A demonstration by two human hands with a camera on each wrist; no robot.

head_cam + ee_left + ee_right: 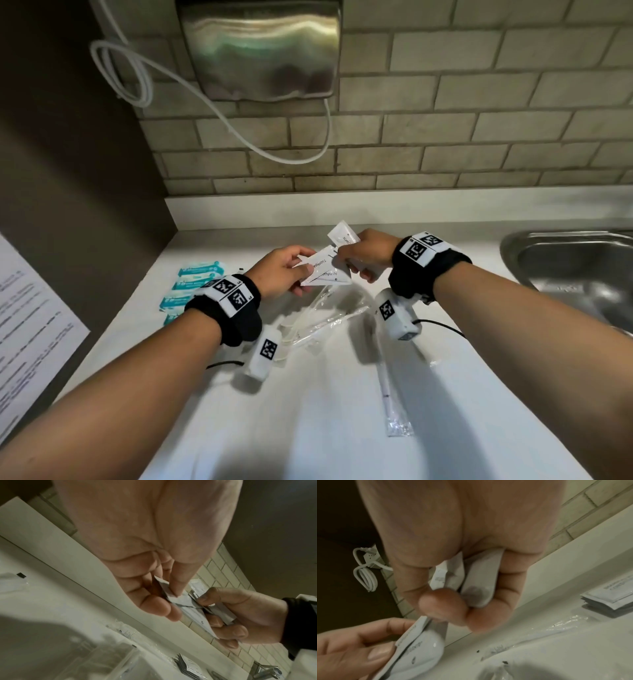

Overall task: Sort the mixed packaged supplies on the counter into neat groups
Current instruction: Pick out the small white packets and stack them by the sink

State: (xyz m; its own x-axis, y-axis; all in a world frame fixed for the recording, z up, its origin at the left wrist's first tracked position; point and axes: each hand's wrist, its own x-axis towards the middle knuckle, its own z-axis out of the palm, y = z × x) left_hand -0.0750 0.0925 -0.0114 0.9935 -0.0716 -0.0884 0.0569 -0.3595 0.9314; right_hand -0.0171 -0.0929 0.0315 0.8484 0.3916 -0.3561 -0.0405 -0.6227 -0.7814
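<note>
Both forearms fill the near edge of the head view, each with a black wrist strap carrying coded markers and a small white camera unit beneath.

Farthest left, a printed sheet (30, 329) hangs on the dark side wall. On the white tabletop (308, 428) beside it, a column of teal-and-white packets (191, 281) lies in a row, partly hidden behind the left wrist. The left hand (281, 274) is raised above the tabletop, thumb and fingers pinching the edge of a few white toothpaste sachets (325, 270) stacked together; the word on the top one is partly readable. Under the two hands lies a loose heap of clear-wrapped items (318, 315), their contents too glossy to make out. The right hand (366, 253) meets the left at the sachets: its fingers are curled round more white sachets (479, 580), one end of which sticks up past the knuckles, and its thumb touches the stack held by the left hand. Nearer and to the right, one long clear-wrapped stick (390, 401) lies alone on the tabletop. The right wrist view shows another small pile of flat white sachets (611, 600) on the tabletop by the wall. At far right sits a steel sink (575, 270). Above, on the tiled wall, hangs a metal dispenser (260, 48) with a looped white cord (126, 78).
</note>
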